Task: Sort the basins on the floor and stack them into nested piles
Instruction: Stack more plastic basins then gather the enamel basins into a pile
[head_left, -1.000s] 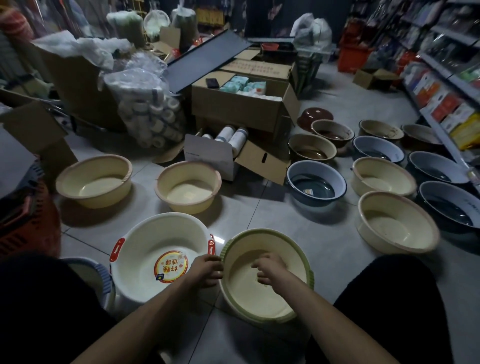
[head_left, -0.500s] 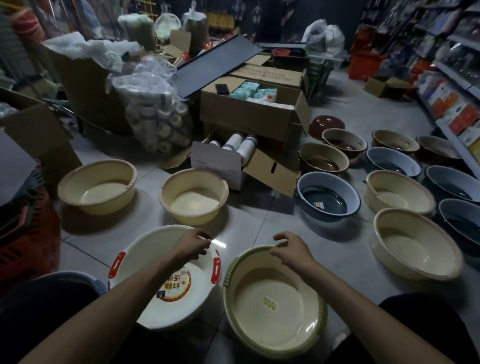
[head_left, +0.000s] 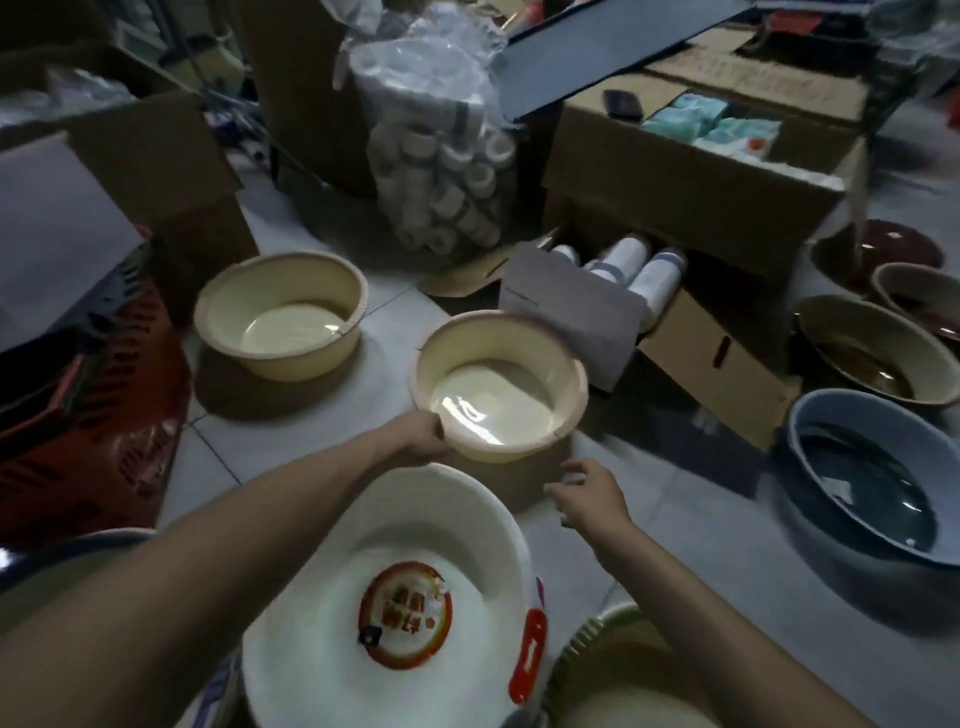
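Tiled shop floor (head_left: 675, 525), dim light, goods stacked round it. Landmark for all positions: centre cream basin (head_left: 511, 453).

- Behind it, to the R: large cardboard box (head_left: 675, 176), flaps open, w/ a smaller box of white bottles (head_left: 571, 322) lying at its foot.
- Straight behind it: clear bag of rolls (head_left: 441, 171).
- Far L of it: red crate (head_left: 93, 415).
- On the camera side of it: white basin (head_left: 470, 501), red handles, round red label inside. The L forearm crosses above its rim.
- R of it: blue basin (head_left: 810, 441), w/ a brown basin (head_left: 831, 319) beyond that.
- L of it, apart: second cream basin (head_left: 291, 364), same type, upright on floor.
- Near-R of it, at frame bottom: green-rimmed basin (head_left: 587, 644), part cut off.

Centre cream basin itself is roughly upright. Cannot tell whether it sits on the floor or is raised.

L hand (head_left: 421, 436) grips its near-L rim, fingers curled at the edge. R hand (head_left: 589, 493) is just beside its near-R side, fingers loosely spread, holding nothing, no contact seen.
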